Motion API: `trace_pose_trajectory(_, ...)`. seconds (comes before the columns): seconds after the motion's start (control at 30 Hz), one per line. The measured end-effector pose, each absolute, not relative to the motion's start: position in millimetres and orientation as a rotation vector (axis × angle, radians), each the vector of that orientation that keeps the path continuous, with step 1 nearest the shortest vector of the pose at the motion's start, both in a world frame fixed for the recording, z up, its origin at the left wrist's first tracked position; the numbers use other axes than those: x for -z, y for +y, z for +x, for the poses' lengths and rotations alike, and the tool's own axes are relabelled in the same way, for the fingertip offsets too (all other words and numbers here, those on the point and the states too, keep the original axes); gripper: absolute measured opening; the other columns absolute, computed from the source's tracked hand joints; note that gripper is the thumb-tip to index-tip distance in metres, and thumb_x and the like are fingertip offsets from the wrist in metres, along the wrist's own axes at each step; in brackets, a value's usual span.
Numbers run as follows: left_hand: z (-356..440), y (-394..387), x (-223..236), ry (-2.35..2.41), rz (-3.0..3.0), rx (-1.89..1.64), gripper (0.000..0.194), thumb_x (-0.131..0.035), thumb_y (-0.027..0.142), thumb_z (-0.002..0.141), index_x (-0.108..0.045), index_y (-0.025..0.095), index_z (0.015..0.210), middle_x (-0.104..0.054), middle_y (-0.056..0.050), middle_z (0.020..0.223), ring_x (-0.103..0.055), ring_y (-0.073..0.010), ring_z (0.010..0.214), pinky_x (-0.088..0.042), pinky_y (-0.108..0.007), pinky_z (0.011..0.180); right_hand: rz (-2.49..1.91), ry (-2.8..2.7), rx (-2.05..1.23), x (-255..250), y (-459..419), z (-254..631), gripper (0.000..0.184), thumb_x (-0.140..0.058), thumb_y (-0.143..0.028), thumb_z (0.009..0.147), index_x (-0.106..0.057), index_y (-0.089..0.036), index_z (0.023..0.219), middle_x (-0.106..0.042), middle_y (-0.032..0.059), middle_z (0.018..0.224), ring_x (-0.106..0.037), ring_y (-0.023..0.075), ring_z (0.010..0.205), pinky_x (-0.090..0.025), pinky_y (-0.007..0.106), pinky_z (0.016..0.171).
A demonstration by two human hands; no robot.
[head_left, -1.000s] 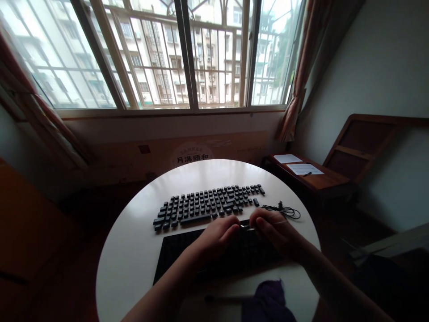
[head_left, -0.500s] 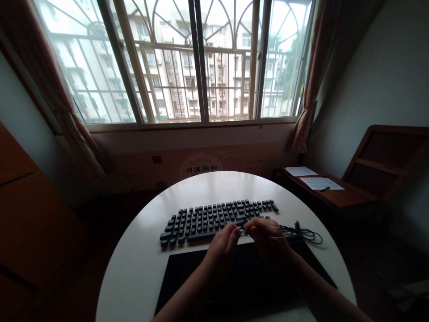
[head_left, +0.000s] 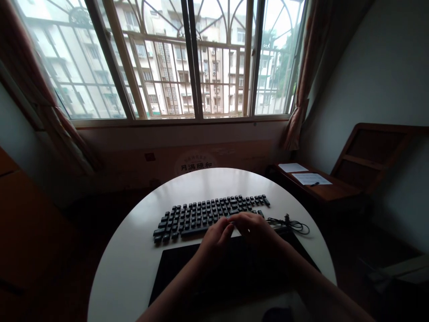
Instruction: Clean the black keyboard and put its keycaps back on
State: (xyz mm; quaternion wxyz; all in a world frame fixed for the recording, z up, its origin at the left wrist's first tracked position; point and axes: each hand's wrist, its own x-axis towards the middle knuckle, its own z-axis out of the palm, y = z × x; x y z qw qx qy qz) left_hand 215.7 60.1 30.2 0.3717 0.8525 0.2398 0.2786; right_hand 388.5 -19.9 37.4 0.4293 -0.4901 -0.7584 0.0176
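In the head view, a round white counter (head_left: pixel 117 264) carries everything near the hands. The left hand (head_left: pixel 216 232) and the right hand (head_left: pixel 256 229) meet over its middle, above the far side of a flat black panel (head_left: pixel 248 268). The fingers of both hands are curled in and pinched at the tips around a small pale item (head_left: pixel 232 222), mostly hidden, so what it is cannot be told. The panel lies across the part of the counter nearer the person, its right end reaching close to the right edge. Beyond it, towards the far edge, black keycaps (head_left: pixel 197 214) stand in rows, with a long bar-shaped one in the row nearest the panel; the hands cover part of their near right side. A coiled black cable (head_left: pixel 298 227) lies to the right of the keycaps, near the right edge of the counter. A dark bundle (head_left: pixel 277 314) is partly visible at the bottom of the view. Past the counter's far right edge, papers (head_left: pixel 311 179) and a pen (head_left: pixel 315 184) rest on a wooden chair (head_left: pixel 342 190)
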Motion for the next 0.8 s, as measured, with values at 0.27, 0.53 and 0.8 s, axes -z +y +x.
trace_pose_trajectory(0.27, 215, 59, -29, 0.59, 2.17, -0.706, 0.045, -0.034, 0.06, 0.096, -0.051, 0.021, 0.083, -0.06, -0.002, 0.079, -0.056, -0.0192, 0.074, -0.043, -0.029, 0.068, -1.235, -1.907, -0.121, -36, -22, 388, 0.022, -0.065, -0.033, 0.091, -0.071, -0.022, 0.109, -0.073, 0.004, 0.086, -0.06, 0.0121, 0.06, -0.047, 0.023, 0.06)
trace_pose_trajectory(0.53, 211, 55, -40, 0.785, 2.462, -0.602, 0.042, -0.029, 0.046, 0.101, -0.054, 0.021, 0.078, -0.064, -0.005, 0.081, -0.06, -0.0213, 0.077, -0.042, -0.03, 0.069, -1.646, -1.645, -0.022, -38, -16, 432, 0.024, -0.062, -0.037, 0.09, -0.07, -0.02, 0.105, -0.062, -0.0012, 0.067, -0.057, 0.0154, 0.058, -0.044, 0.027, 0.06)
trace_pose_trajectory(0.8, 208, 39, -43, 0.386, 2.804, -0.15, 0.033, -0.048, 0.038, 0.099, -0.064, 0.02, 0.076, -0.071, -0.004, 0.078, -0.064, -0.0199, 0.071, -0.034, -0.028, 0.059, -2.166, -1.731, -0.118, -27, -10, 446, 0.021, -0.066, -0.032, 0.084, -0.074, -0.025, 0.102, -0.073, 0.0037, 0.086, -0.066, 0.0208, 0.078, -0.04, 0.028, 0.065)
